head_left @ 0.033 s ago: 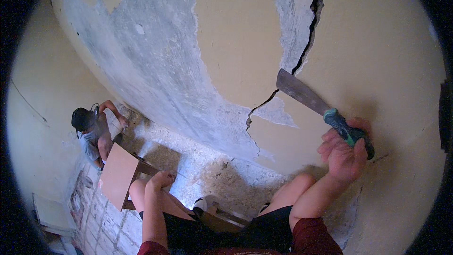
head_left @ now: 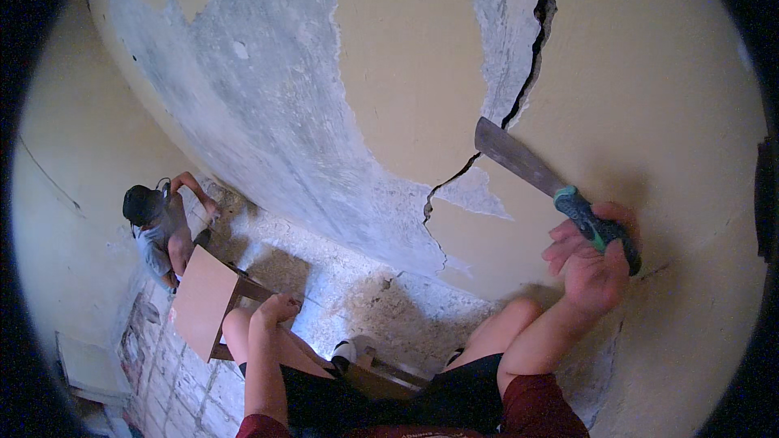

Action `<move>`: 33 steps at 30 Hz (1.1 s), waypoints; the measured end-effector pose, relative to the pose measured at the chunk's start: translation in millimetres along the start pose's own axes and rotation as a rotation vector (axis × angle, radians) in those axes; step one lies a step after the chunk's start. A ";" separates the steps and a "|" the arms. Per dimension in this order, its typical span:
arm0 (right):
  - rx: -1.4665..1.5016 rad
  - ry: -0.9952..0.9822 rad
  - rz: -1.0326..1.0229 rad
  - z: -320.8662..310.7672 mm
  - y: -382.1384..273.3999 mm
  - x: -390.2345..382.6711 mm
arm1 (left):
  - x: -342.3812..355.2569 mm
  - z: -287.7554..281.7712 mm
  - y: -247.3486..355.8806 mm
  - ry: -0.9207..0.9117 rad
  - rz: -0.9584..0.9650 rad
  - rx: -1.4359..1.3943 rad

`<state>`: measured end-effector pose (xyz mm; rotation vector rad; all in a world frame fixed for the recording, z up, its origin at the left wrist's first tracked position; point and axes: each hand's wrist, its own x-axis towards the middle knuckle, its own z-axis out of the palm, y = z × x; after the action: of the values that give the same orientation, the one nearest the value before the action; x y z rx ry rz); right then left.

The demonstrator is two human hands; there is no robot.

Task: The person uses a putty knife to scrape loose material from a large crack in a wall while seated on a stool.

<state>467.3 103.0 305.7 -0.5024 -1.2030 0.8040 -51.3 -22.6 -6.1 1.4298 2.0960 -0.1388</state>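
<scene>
My right hand (head_left: 594, 264) grips the dark teal-and-green handle of a scraper (head_left: 521, 158) with a wide grey metal blade. The blade's tip is over a dark crack (head_left: 538, 53) in a beige wall (head_left: 410, 57), whose paint is partly stripped to mottled grey-white plaster (head_left: 219, 93). The crack runs down diagonally, thinning toward the bottom. My left hand (head_left: 280, 308) is curled closed by my left knee, near a small wooden stool or table (head_left: 204, 304) with a pale top; whatever it may hold is hidden.
Another person (head_left: 158, 235) in a dark cap and grey shirt crouches at the left, by the foot of the wall. The floor (head_left: 162, 357) has pale tiles and scattered debris. A pale panel-like object (head_left: 93, 361) stands at the lower left.
My right hand and the scraper handle have moved very slightly left. Little else has visibly changed.
</scene>
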 end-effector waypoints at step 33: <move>-0.364 0.115 -0.246 9.3 26.7 -27.2 | 11.7 5.3 10.6 -0.004 0.059 0.124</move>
<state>447.2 98.3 272.4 -0.6723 -1.2797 0.3409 -42.7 -10.7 -14.1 1.5604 2.0708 -0.2517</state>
